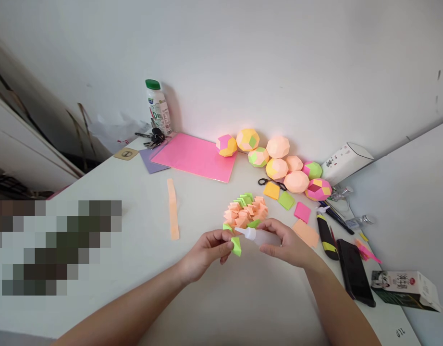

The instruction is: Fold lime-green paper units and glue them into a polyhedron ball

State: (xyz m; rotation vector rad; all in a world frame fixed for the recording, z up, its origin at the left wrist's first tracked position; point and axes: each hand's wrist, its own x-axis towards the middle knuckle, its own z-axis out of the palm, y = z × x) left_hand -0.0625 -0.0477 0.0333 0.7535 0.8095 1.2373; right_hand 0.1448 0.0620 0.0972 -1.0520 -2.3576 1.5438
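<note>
My left hand (207,250) pinches a small green folded paper piece (236,246) just above the white table (135,250). My right hand (284,242) is wrapped round a small clear glue bottle (259,236), and the bottle's white nozzle points left at the green piece. Just behind both hands lies a heap of several folded orange and green paper pieces (246,211).
Several paper polyhedron balls (279,163) line the wall, with scissors (272,182), loose coloured paper squares (286,200), a pink sheet (196,156) and an orange strip (173,216). A black phone (354,276), a cutter (326,238), a carton (405,283) and a bottle (158,108) also stand about.
</note>
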